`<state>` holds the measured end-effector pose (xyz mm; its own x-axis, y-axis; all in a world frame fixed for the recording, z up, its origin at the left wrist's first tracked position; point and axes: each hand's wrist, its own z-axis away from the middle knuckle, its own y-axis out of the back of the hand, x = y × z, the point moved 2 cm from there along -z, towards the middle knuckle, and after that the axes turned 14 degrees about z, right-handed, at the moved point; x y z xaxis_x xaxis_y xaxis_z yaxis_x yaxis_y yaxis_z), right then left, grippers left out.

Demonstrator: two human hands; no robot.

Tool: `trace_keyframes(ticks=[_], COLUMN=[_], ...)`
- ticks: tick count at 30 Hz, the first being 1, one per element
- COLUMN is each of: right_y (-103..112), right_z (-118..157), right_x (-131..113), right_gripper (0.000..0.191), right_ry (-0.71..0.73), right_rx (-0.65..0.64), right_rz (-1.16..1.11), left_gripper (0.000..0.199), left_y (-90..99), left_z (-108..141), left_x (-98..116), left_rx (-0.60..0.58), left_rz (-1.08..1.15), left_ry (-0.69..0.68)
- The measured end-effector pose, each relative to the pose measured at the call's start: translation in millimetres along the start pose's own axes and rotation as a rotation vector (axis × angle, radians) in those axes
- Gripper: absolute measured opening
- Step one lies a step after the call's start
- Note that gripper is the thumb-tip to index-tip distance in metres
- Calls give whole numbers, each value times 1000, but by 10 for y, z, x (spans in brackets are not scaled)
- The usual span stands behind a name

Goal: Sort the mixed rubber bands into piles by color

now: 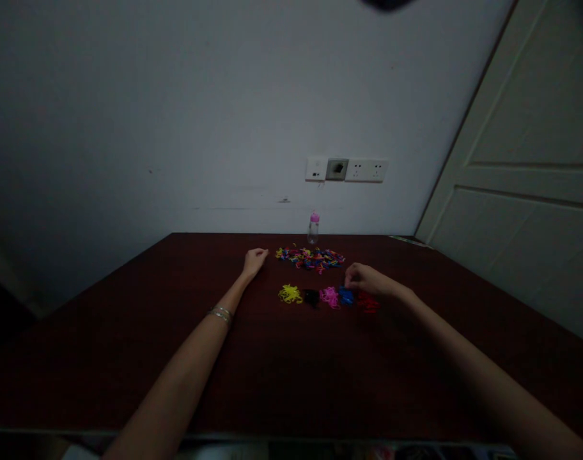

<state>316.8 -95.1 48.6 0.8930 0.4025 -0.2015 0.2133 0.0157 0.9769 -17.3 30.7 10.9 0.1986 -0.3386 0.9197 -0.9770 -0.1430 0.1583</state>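
Note:
My right hand (367, 280) is pinched just over a small pile of blue rubber bands (346, 296); whatever its fingertips hold is too small to see. Beneath its wrist lies a red pile of bands (368, 303), partly in shadow. Pink bands (330, 297), black bands (311, 298) and yellow bands (290, 294) continue the row leftward. Farther back spreads a heap of mixed-colour bands (310, 258). At the heap's left end my left hand (256, 260) rests on the table with fingers curled closed, and I cannot make out anything in them.
A clear bottle with a pink cap (313, 229) stands behind the heap, near the wall. The dark red-brown table (282, 370) reaches back to that wall, which carries sockets (365, 170). A pale panelled door (521, 166) rises at the right.

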Motion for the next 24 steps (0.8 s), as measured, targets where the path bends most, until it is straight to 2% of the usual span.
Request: trace_keyframes(ticks=[5, 10, 15, 18, 21, 24], right_y=[-14, -54, -291, -425, -488, -503], right_z=[23, 13, 95, 154, 181, 183], right_x=[64, 339, 681, 797, 826, 813], right_gripper=[15, 27, 36, 40, 43, 44], right_ry=[-3, -76, -230, -268, -275, -268], right_rx=[38, 121, 200, 263, 287, 297], right_rz=[18, 64, 204, 269, 284, 289], left_gripper=[33, 32, 29, 25, 23, 26], left_y=[8, 12, 5, -9, -38, -75], left_z=[10, 28, 13, 9, 35, 89], left_x=[15, 21, 10, 13, 33, 63], left_rx=[-3, -7, -9, -14, -59, -152], left_rz=[-4, -10, -30, -79, -208, -339], left_ry=[-21, -25, -26, -63, -146, -208])
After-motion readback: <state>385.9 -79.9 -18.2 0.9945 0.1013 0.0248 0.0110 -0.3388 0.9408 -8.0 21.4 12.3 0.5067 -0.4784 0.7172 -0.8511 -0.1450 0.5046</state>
